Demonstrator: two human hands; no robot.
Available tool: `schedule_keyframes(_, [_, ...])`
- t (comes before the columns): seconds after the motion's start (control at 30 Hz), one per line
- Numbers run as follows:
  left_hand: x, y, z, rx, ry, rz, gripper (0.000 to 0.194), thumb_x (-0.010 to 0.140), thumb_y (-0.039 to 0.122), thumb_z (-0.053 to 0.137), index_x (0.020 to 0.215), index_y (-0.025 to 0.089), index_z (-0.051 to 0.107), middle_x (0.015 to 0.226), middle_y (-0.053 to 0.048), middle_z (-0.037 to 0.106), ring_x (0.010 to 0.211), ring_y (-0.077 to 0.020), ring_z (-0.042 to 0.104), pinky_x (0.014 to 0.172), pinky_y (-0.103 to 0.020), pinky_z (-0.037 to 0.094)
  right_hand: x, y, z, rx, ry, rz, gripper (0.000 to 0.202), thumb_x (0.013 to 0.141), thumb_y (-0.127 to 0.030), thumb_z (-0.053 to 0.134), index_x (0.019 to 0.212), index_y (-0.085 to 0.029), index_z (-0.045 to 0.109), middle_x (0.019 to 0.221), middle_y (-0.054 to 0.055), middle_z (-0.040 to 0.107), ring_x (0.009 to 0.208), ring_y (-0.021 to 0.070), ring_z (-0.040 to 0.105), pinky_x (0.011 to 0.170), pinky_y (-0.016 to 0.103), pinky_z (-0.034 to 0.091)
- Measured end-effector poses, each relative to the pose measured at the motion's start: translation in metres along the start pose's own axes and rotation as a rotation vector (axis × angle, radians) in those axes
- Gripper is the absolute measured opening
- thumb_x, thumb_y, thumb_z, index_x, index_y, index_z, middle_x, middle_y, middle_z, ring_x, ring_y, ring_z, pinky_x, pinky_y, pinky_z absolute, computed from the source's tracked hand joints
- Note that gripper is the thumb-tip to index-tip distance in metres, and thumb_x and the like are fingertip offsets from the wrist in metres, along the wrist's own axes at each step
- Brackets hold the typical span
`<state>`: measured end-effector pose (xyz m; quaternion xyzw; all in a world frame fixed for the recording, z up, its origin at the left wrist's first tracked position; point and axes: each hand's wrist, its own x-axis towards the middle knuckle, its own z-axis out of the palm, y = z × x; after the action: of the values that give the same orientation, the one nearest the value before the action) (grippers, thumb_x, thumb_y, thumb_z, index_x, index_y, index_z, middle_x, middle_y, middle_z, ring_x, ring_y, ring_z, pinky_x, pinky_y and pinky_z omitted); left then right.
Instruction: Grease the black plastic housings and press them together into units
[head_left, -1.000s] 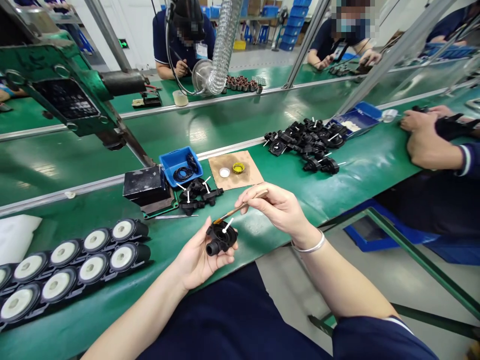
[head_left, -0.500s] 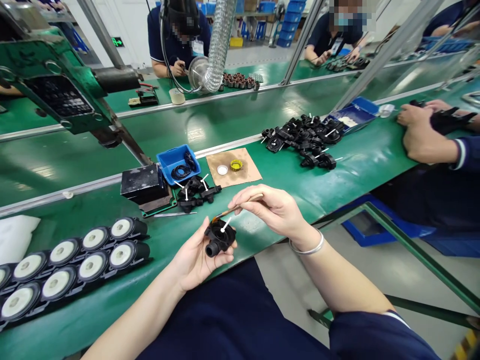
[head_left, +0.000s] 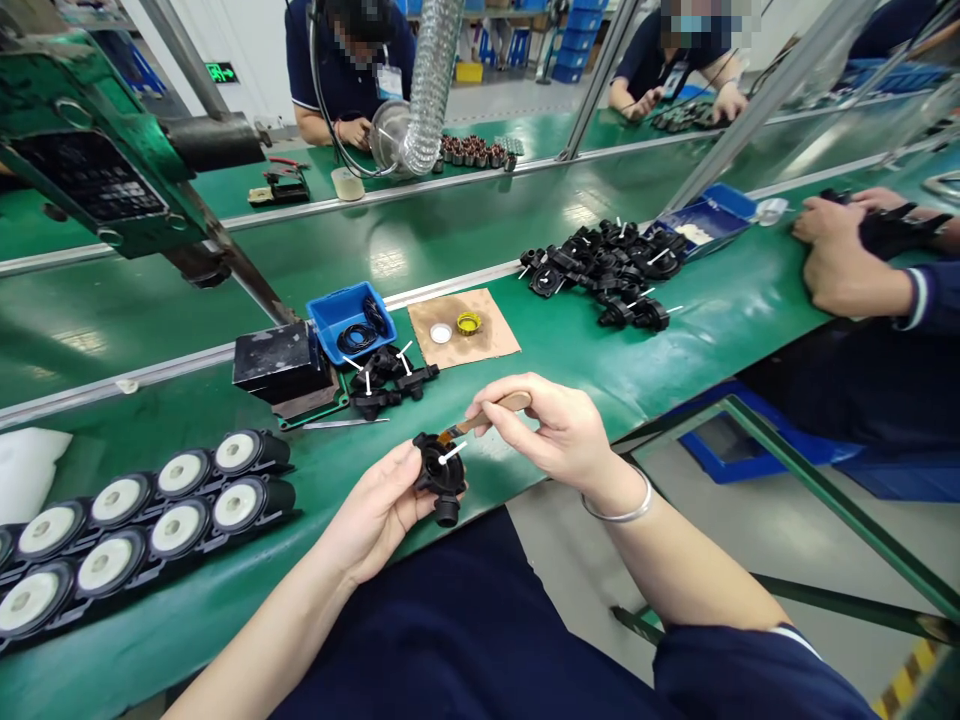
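My left hand (head_left: 386, 505) grips a black plastic pump housing (head_left: 439, 475) near the bench's front edge. A white pin (head_left: 454, 452) sticks out of the housing's round opening, and a threaded port points down toward me. Between the fingers of my right hand (head_left: 551, 430) is a small brush (head_left: 491, 411) with a wooden handle, its bristles at the housing's upper rim. Beyond the hands, a yellow cap (head_left: 469, 323) and a white cap (head_left: 441, 333) lie on a stained piece of cardboard (head_left: 499, 345).
Several black housings (head_left: 386, 380) lie by a blue bin (head_left: 319, 325) of black rings. A bigger pile (head_left: 600, 262) is farther right. Rows of black parts with white discs (head_left: 176, 475) stand left, below a green press (head_left: 90, 150). A co-worker's hands (head_left: 832, 235) are at right.
The housing has turned in my left hand, so its port swung from lower left to straight down. The brush has shifted along the rim to the right.
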<state>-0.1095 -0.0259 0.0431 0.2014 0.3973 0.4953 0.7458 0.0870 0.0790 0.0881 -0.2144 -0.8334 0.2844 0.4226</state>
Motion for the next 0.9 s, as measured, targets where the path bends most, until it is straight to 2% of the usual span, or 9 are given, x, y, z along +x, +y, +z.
schedule_keyframes(0.2, [-0.002,0.002,-0.002,0.108,0.052,0.049,0.04,0.091,0.042,0.065,0.123,0.019,0.064,0.11,-0.009,0.071,0.095,-0.0201,0.069,0.086,-0.03,0.055,-0.003,-0.006,-0.001,-0.083,-0.019,-0.035,0.009,0.092,-0.013,0.057,0.099,-0.017,0.062,0.078,0.0,0.072,0.069,0.0082,0.069,0.069,0.019,0.055])
schedule_keyframes(0.37, [-0.003,0.0,-0.003,0.216,0.11,0.159,0.046,0.086,0.041,0.072,0.126,0.021,0.062,0.118,-0.007,0.067,0.105,-0.0194,0.063,0.092,-0.028,0.05,-0.01,-0.006,-0.003,0.044,-0.043,0.011,0.01,0.091,-0.012,0.06,0.1,-0.017,0.06,0.074,-0.001,0.072,0.067,0.0085,0.069,0.069,0.02,0.056])
schedule_keyframes(0.53, [-0.006,0.0,-0.004,0.295,0.075,0.229,0.047,0.084,0.037,0.075,0.127,0.022,0.062,0.119,-0.006,0.067,0.11,-0.0182,0.061,0.098,-0.026,0.046,-0.01,-0.004,0.0,0.002,0.034,-0.008,0.008,0.091,-0.013,0.06,0.098,-0.017,0.062,0.076,0.0,0.072,0.072,0.0098,0.07,0.073,0.021,0.057])
schedule_keyframes(0.67, [-0.007,-0.001,-0.007,0.332,0.067,0.305,0.048,0.081,0.03,0.078,0.126,0.026,0.062,0.119,-0.004,0.066,0.111,-0.0156,0.061,0.099,-0.023,0.048,-0.01,-0.008,-0.001,0.011,-0.008,-0.02,0.007,0.091,-0.012,0.06,0.096,-0.016,0.062,0.075,0.001,0.072,0.074,0.0108,0.071,0.072,0.022,0.057])
schedule_keyframes(0.77, [-0.005,-0.003,-0.01,0.354,0.056,0.37,0.05,0.08,0.025,0.079,0.126,0.029,0.062,0.118,-0.003,0.066,0.108,-0.0146,0.064,0.095,-0.022,0.051,-0.014,-0.011,-0.001,0.126,-0.055,0.07,0.005,0.09,-0.012,0.062,0.093,-0.015,0.061,0.073,0.0,0.071,0.07,0.0108,0.071,0.069,0.021,0.058])
schedule_keyframes(0.9, [-0.006,-0.005,-0.011,0.417,0.056,0.453,0.052,0.075,0.019,0.082,0.122,0.031,0.063,0.119,-0.002,0.064,0.108,-0.0156,0.065,0.093,-0.024,0.055,-0.022,-0.014,0.005,0.462,-0.044,0.297,0.003,0.092,-0.017,0.062,0.092,-0.014,0.06,0.078,0.002,0.071,0.065,0.014,0.074,0.057,0.021,0.059])
